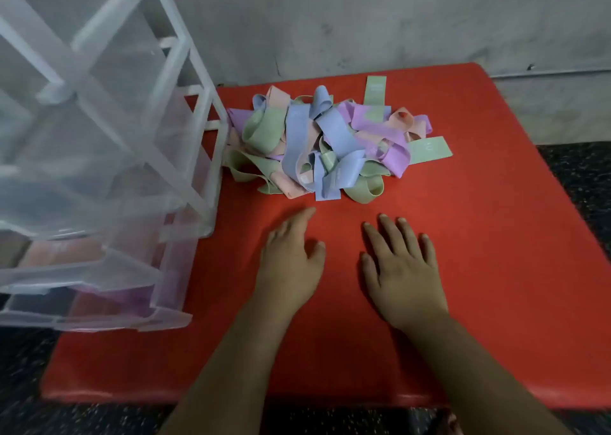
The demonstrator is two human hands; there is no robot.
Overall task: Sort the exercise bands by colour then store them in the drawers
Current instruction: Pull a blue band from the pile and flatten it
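Seemingly a home floor: red mat (463, 269) on dark speckled stone (582, 183), grey wall (363, 21).

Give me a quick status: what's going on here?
Left hand, right hand open, resting on red mat, empty. Bands in one mixed heap beside drawer unit. Nothing between hands and heap.

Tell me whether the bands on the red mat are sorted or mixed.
Mixed: the bands lie in one tangled heap on the red mat, blue, green, pink and purple loops overlapping.

2 flat hands (291, 256) (401, 266) near tangled bands (325, 143) on red mat (479, 252).
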